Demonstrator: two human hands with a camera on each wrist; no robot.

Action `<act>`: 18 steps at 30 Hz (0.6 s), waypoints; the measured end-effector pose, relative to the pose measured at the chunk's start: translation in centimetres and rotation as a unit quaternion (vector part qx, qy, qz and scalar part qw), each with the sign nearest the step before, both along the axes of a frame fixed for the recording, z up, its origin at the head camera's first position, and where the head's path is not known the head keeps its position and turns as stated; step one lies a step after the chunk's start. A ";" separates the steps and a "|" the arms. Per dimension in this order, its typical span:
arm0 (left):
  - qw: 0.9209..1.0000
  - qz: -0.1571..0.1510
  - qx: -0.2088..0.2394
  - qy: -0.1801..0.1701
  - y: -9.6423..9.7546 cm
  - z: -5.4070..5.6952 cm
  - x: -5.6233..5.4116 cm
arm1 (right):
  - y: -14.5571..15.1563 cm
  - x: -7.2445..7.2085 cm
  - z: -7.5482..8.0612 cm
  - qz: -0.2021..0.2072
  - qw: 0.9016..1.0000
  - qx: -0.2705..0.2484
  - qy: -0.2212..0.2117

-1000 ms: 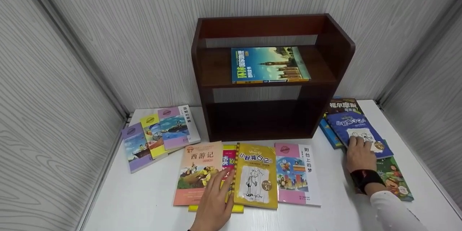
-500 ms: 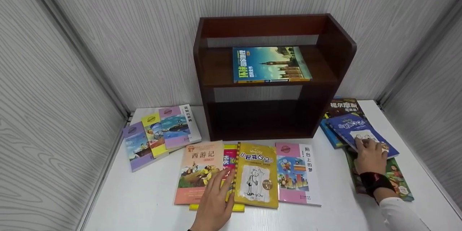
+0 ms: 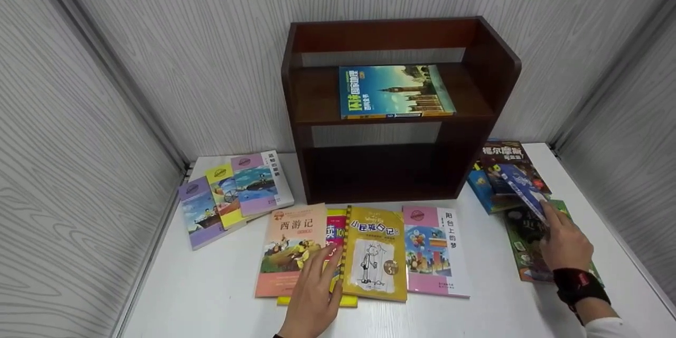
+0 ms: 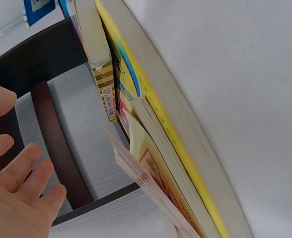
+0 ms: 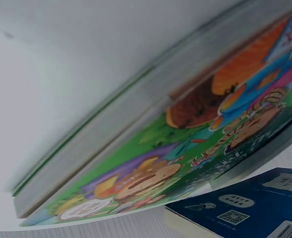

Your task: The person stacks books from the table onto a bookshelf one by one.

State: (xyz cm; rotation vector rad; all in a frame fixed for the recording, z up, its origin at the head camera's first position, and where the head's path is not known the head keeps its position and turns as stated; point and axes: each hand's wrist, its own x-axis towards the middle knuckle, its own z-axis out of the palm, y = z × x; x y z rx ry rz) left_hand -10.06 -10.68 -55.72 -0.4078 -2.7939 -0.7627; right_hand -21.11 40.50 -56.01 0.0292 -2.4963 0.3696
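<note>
Books [image 3: 226,195] in purple, yellow and lilac lie fanned at the far left of the white table [image 3: 211,301], overlapped, it seems, to save room while leaving each cover readable. Next comes a peach book [image 3: 290,251], resting partly on a thick yellow-edged book [image 3: 335,227], which probably props it slightly off level. Over this pair the left hand [image 3: 314,288] stays out of the work, back upward, fingers loosely spread and gripping nothing; the left wrist view suggests a gap between fingers and covers, so it looks idle rather than pressing. A mustard book [image 3: 375,253] covers the yellow-edged book's right side. Behind stands a dark bookcase [image 3: 385,36], with a geography book [image 3: 393,92] flat on its upper shelf; lying down, it needs no neighbour for support. Just beside the mustard book is a pink-and-white book [image 3: 435,251], face up. At right, a turquoise book [image 3: 480,188] lies partly beneath a dark brown book [image 3: 507,153]. Above them the blue book [image 3: 523,185] is tilted, its near end pinched by the right hand [image 3: 567,243], likely because that end is easiest to reach; the thumb is hidden. Beneath that hand lies a green book [image 3: 528,256].
</note>
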 end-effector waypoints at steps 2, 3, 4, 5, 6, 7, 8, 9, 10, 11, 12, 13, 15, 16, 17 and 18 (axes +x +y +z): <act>1.000 -0.001 -0.001 0.000 0.0 -0.1 0.0 | -0.2 0.7 0.3 0.002 1.000 -0.005 0.013; 1.000 -0.001 -0.001 0.001 0.1 -0.1 0.0 | -0.4 1.1 0.6 0.004 1.000 -0.007 0.022; 1.000 -0.003 -0.001 0.003 0.1 -0.1 0.0 | -0.5 1.4 0.7 0.007 0.999 -0.008 0.031; 1.000 -0.004 0.000 0.004 0.1 -0.1 -0.1 | -0.7 1.7 1.0 0.010 0.999 -0.007 0.041; 1.000 -0.004 0.001 0.005 0.1 -0.1 -0.1 | -0.9 2.1 1.2 0.014 0.999 -0.008 0.047; 1.000 -0.005 0.001 0.006 0.2 -0.2 -0.1 | -1.2 2.4 1.5 0.017 0.998 -0.009 0.052; 1.000 -0.006 0.003 0.007 0.2 -0.2 -0.1 | -1.5 2.7 1.8 0.021 0.998 -0.008 0.059; 1.000 -0.007 0.004 0.009 0.2 -0.2 -0.1 | -1.8 3.1 2.1 0.025 0.997 -0.006 0.066; 1.000 -0.008 0.005 0.010 0.2 -0.2 -0.1 | -2.2 3.4 2.4 0.030 0.997 -0.006 0.073; 1.000 -0.008 0.005 0.010 0.2 -0.2 -0.1 | -2.5 3.8 2.7 0.034 0.996 -0.005 0.080; 1.000 -0.008 0.005 0.011 0.3 -0.2 -0.1 | -2.9 4.2 3.0 0.038 0.996 -0.005 0.085; 1.000 -0.008 0.004 0.012 0.3 -0.2 -0.1 | -3.3 4.5 3.2 0.043 0.994 -0.007 0.095; 1.000 -0.008 0.003 0.015 0.3 -0.3 -0.1 | -4.1 5.2 3.7 0.051 0.993 -0.012 0.108; 1.000 -0.007 0.002 0.015 0.3 -0.3 -0.1 | -4.6 5.5 3.9 0.055 0.992 -0.016 0.113; 1.000 -0.006 0.002 0.015 0.3 -0.3 0.0 | -5.1 5.9 4.0 0.059 0.991 -0.020 0.120; 1.000 -0.005 0.002 0.015 0.3 -0.3 0.0 | -5.6 6.2 4.2 0.062 0.990 -0.023 0.127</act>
